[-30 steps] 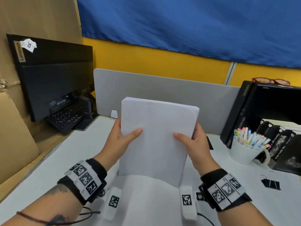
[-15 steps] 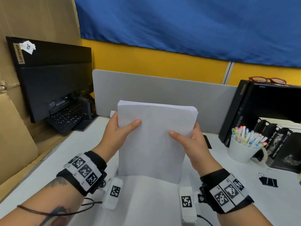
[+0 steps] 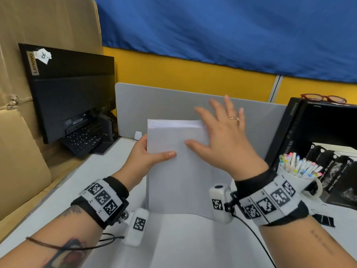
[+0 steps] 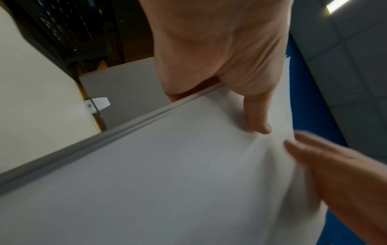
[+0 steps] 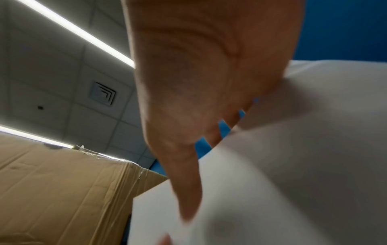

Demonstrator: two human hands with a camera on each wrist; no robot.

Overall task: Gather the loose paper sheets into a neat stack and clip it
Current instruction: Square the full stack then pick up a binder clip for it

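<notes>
The table (image 3: 58, 194) carries everything, and the paper stack (image 3: 179, 171) stands upright on it near the middle, in front of the grey divider (image 3: 173, 101), its bottom edge resting on the table. The step in hand looks like squaring the sheets: the stack is gathered and held on edge, and its top edge still shows thin separate layers, so a little more tapping may be needed. The sheets are plain white, thin and floppy; in the left wrist view the face of the stack dimples slightly under the thumb.

The left hand (image 3: 146, 157) pinches the stack at its left edge, thumb across the front and the other fingers hidden behind. The right hand (image 3: 224, 140) is at the stack's upper right corner with its fingers (image 3: 229, 105) spread and straight above the top edge, the thumb lying flat on the front sheet; it grips nothing.

The next move probably calls for patting the top and right edges flush, then reaching for the binder clip (image 3: 324, 219), which lies on the table well to the right of the stack, in front of the marker cup (image 3: 297, 182). The left hand must keep its pinch firm, or the sheets could fan out again.
</notes>
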